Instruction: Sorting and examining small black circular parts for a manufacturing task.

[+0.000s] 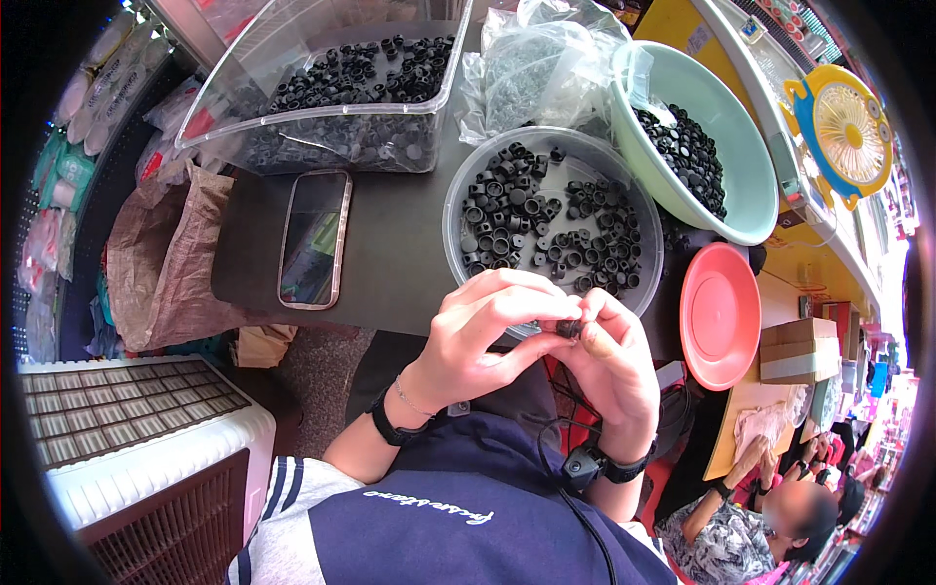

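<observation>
My left hand (494, 324) and my right hand (610, 344) meet at the near rim of a round clear tub (454, 226). Between their fingertips is a small black plastic part (567, 329), pinched from both sides; the fingers hide much of it. Inside the tub lie many small black ring-shaped caps (507, 205), in loose heaps. Just past it on the right, a pale green basin (746, 200) leans at a tilt and holds small black round pieces (687, 161).
A clear rectangular bin (429, 132) of black parts stands at the far left, beside a clear plastic bag (536, 73). A phone (315, 239) lies on the dark table (400, 234). Right are a red plate (720, 317), a yellow fan (846, 132) and another person (731, 536).
</observation>
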A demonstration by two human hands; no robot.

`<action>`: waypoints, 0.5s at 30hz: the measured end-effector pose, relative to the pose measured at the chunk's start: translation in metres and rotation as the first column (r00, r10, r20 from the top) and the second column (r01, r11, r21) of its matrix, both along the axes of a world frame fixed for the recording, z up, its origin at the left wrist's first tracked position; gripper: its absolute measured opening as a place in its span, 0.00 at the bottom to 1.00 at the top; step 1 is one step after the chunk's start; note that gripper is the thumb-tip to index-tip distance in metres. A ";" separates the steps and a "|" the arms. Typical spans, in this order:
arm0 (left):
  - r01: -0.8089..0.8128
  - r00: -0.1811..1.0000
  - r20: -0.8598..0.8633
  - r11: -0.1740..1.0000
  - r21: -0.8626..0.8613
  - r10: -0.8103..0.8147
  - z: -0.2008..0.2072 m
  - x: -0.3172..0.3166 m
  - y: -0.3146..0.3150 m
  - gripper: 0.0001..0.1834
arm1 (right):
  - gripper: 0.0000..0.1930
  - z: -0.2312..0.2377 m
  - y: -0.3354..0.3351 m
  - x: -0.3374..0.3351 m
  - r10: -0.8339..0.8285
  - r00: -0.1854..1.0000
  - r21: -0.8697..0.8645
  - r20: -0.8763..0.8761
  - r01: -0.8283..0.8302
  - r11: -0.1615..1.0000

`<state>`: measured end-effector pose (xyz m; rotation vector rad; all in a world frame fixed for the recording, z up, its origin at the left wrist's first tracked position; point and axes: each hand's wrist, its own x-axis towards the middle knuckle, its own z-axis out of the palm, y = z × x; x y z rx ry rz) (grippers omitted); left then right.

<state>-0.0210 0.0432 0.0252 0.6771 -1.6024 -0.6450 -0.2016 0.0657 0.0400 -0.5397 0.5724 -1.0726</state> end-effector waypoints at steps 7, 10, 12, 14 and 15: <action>-0.004 0.998 0.059 0.997 -0.077 0.009 0.001 0.001 -0.001 0.23 | 0.07 0.001 0.000 0.002 -0.040 0.999 0.008 -0.019 0.040 0.999; 0.005 0.999 0.055 0.998 -0.061 -0.002 0.002 0.000 0.000 0.22 | 0.07 -0.009 0.000 -0.001 -0.055 0.996 -0.077 -0.067 0.050 0.996; 0.021 0.998 0.053 0.998 -0.055 -0.018 0.002 -0.001 0.001 0.22 | 0.08 -0.009 0.001 -0.001 -0.060 0.997 -0.079 -0.042 0.057 0.995; 0.021 0.998 0.053 0.998 -0.065 -0.017 0.003 -0.001 0.002 0.21 | 0.09 -0.009 0.001 -0.001 -0.063 0.998 -0.081 -0.017 0.062 0.995; 0.023 0.998 0.053 0.998 -0.065 -0.020 0.003 -0.001 0.001 0.21 | 0.10 -0.008 0.001 0.000 -0.081 0.996 -0.090 -0.026 0.078 0.993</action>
